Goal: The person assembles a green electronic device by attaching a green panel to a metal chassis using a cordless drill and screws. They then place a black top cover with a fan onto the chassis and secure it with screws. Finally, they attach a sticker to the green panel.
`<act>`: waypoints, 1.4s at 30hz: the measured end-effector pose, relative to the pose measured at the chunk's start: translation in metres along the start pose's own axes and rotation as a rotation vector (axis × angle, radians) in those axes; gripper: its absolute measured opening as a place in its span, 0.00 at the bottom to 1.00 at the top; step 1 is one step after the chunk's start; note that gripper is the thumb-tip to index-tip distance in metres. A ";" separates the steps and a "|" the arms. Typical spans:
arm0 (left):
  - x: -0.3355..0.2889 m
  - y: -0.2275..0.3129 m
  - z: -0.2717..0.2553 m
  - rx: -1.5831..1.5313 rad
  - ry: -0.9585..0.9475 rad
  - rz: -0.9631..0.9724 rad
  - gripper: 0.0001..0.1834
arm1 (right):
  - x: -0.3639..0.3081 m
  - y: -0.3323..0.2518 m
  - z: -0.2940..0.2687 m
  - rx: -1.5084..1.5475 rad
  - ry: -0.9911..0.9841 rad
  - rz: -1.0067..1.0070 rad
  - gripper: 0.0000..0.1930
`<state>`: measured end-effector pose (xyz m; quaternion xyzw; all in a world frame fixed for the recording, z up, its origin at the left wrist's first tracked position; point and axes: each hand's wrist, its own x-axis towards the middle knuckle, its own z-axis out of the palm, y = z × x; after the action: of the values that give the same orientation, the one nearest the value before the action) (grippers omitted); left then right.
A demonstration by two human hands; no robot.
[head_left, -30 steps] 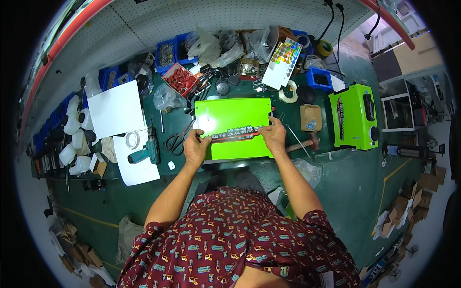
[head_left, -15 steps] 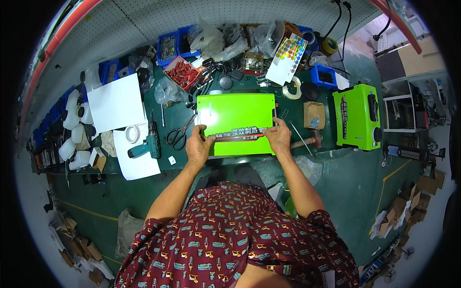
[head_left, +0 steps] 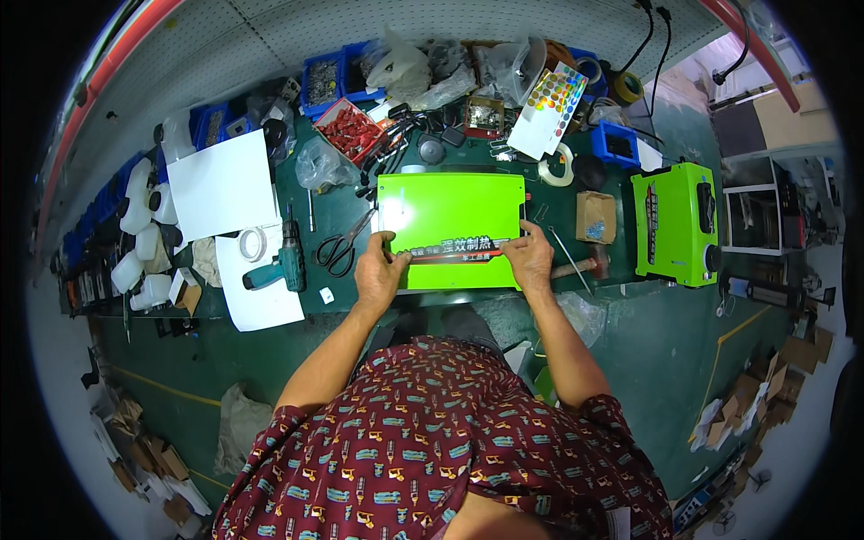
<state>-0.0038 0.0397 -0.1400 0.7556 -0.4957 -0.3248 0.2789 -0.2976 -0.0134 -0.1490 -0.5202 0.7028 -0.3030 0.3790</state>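
Note:
A bright green metal case lies at the front of the green workbench, its broad face up. Across the lower part of that face runs a long black and red sticker with white lettering. My left hand is closed at the sticker's left end, thumb and forefinger pinching it. At the right end, my right hand has thumb and fingers pinched on the sticker too. Whether the strip is stuck down or just above the surface, I cannot tell.
Left of the case are black scissors, a teal power drill and a tape roll. To the right are a hammer, a small cardboard box and a second green case. Parts bins line the back.
The whole view has shifted slightly, carrying the bench things a little to the right. Both hands keep their pinch on the sticker, at about the same place over the case.

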 end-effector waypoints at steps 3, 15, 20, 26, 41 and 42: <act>0.001 0.002 0.001 0.012 -0.011 0.005 0.27 | 0.001 0.002 0.000 0.002 0.003 0.026 0.31; -0.003 -0.067 -0.055 0.055 0.145 -0.077 0.28 | -0.045 -0.010 0.023 -0.303 0.022 -0.590 0.32; 0.007 -0.183 -0.129 0.541 0.272 0.174 0.35 | -0.105 -0.051 0.082 -0.623 -0.386 -0.665 0.32; 0.040 -0.303 -0.163 0.675 0.179 0.444 0.35 | -0.091 -0.015 0.033 -0.259 -0.250 -0.566 0.13; 0.012 -0.226 -0.185 0.566 0.061 0.307 0.38 | 0.071 0.097 -0.124 -0.696 0.323 0.246 0.09; 0.007 -0.196 -0.183 0.506 0.089 0.323 0.31 | 0.085 0.107 -0.126 -0.760 0.294 0.259 0.07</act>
<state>0.2495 0.1205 -0.1711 0.7260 -0.6619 -0.1092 0.1513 -0.4727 -0.0616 -0.1889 -0.4817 0.8705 -0.0434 0.0912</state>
